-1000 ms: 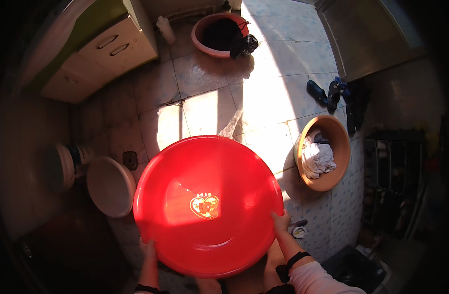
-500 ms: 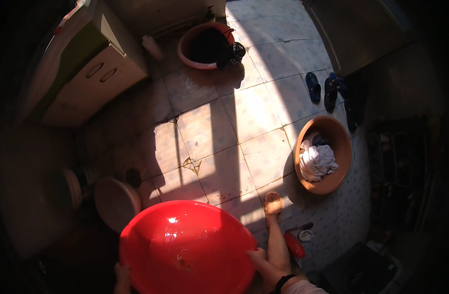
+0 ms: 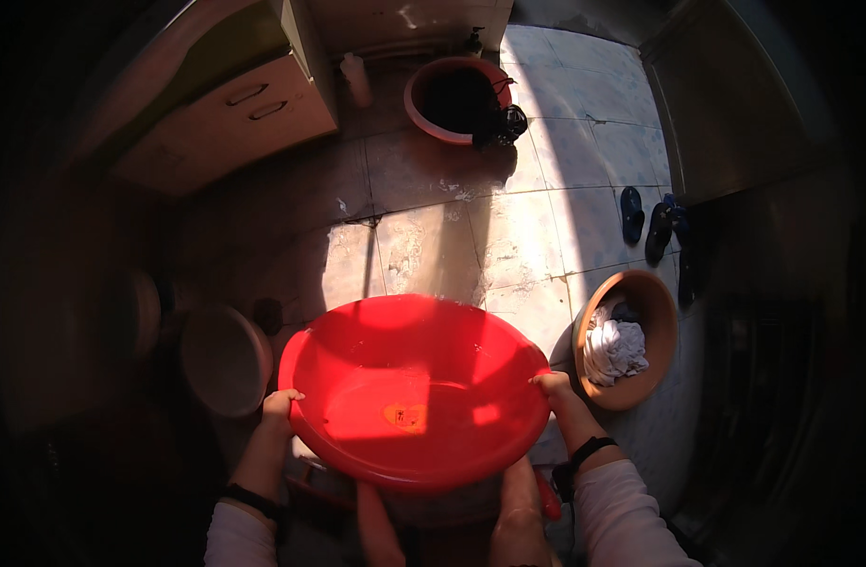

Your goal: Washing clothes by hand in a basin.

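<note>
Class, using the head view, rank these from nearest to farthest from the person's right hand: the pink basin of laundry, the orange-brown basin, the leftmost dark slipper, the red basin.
1. Red basin: its right rim is in the right hand.
2. Orange-brown basin: just to the right.
3. Leftmost dark slipper: ahead and right.
4. Pink basin: far ahead, slightly left.

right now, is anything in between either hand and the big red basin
Nothing visible: the left hand and the right hand hold the red plastic basin directly, at opposite sides of its rim. The orange-brown basin stands off to the right.
</note>
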Demonstrator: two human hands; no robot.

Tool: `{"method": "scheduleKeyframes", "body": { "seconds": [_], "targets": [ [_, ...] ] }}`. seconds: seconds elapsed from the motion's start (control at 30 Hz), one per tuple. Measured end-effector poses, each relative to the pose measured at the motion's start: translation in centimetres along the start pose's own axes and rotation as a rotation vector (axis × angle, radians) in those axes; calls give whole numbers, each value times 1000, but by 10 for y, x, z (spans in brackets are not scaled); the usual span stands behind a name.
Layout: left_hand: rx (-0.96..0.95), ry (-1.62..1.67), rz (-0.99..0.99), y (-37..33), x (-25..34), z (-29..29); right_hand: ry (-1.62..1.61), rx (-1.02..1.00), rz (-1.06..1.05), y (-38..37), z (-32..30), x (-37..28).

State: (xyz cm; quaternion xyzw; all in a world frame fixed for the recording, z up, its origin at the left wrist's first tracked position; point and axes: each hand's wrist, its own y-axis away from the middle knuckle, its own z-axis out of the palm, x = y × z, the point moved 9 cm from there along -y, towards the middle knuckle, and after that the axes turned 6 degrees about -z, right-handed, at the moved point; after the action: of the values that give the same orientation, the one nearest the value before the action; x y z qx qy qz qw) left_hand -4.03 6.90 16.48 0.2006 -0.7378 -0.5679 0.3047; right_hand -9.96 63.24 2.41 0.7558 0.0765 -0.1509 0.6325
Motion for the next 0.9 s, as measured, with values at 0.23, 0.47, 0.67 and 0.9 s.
{"method": "scheduleKeyframes", "body": {
  "seconds": [0.23, 0.47, 0.67, 0.9],
  "targets": [
    [-164, 44, 101, -61, -137, -69, 254, 253, -737, 58, -49, -25],
    [-162, 36, 100, -41, -193, -77, 166, 216, -646, 109, -86, 2],
    [29, 72, 138, -51, -199, -117, 342, 158, -380, 135, -45, -19],
    [-137, 602, 115, -89, -59, -88, -162, -59, -201, 79, 81, -132]
  ]
}}
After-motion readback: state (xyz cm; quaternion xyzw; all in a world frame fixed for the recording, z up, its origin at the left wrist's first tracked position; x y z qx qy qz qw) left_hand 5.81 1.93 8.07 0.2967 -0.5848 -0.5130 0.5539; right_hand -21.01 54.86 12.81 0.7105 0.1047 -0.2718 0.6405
